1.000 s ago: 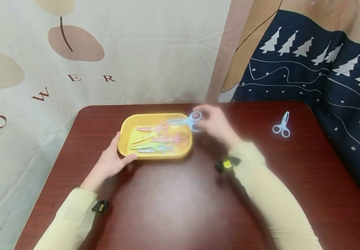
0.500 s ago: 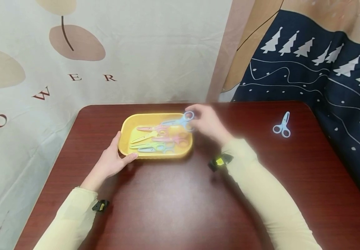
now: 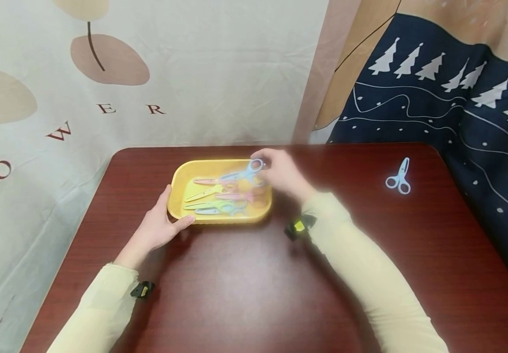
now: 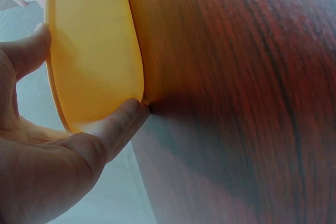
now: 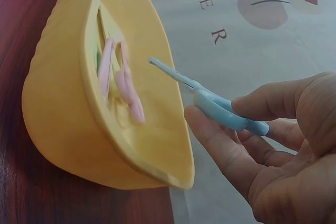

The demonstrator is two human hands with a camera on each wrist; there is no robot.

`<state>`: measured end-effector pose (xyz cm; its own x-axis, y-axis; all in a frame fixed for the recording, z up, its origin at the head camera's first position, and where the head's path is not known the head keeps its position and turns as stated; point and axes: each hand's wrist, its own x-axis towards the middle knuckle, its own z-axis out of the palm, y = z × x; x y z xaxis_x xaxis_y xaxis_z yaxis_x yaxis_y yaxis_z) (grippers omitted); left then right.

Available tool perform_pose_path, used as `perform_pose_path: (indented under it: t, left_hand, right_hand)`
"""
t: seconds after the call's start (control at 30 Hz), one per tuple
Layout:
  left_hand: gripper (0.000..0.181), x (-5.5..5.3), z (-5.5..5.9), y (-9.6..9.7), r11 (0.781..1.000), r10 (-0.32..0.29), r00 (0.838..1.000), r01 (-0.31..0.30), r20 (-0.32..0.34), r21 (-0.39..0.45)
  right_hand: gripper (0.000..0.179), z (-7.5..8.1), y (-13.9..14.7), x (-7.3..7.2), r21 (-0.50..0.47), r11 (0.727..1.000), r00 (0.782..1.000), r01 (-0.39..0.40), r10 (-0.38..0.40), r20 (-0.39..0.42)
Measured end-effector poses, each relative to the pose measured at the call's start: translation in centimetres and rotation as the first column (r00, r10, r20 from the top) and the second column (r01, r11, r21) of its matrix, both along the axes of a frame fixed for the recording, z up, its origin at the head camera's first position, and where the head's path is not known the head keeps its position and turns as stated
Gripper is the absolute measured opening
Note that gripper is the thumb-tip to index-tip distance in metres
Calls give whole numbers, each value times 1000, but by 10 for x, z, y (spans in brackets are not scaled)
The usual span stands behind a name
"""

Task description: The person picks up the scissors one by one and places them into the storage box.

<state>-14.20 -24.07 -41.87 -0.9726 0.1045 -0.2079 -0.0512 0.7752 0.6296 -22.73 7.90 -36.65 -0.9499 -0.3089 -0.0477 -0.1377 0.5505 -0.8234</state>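
Note:
A yellow plastic tray (image 3: 227, 220) sits on the table, and my left hand (image 3: 158, 224) grips its left end, thumb at the near side and fingers around the outer wall. Over the tray's right part, my right hand (image 3: 283, 172) pinches light blue scissors (image 3: 248, 170) near the handles. In the right wrist view those blue scissors (image 5: 223, 111) point toward the tray's inside, held between thumb and fingers above the rim. Inside lie several small scissors, among them pink scissors (image 3: 207, 181), yellow scissors (image 3: 203, 193) and green scissors (image 3: 209, 205).
Another pair of light blue scissors (image 3: 398, 177) lies at the right on the dark red wooden table (image 3: 236, 294). A pale printed cloth (image 3: 218, 73) hangs behind, and a navy cloth with white trees (image 3: 417, 108) hangs at the right.
My right hand has moved left with the blue scissors, from the tray's right edge to farther over its inside. The left hand and the tray have stayed in place.

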Motion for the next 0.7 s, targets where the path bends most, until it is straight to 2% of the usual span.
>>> perform_pose_path:
  t: [0.27,0.7]
  left_hand:
    - [113,-1,1,0,1000,0,1000,0,3,-2]
    - [112,1,3,1,1000,4,1000,-4,11,0]
  right_hand:
    - [33,-2,-12,-2,-10,1000,1000,-8,8,21]
    - [42,-12,-27,-5,-49,999,994,-23,28,109]
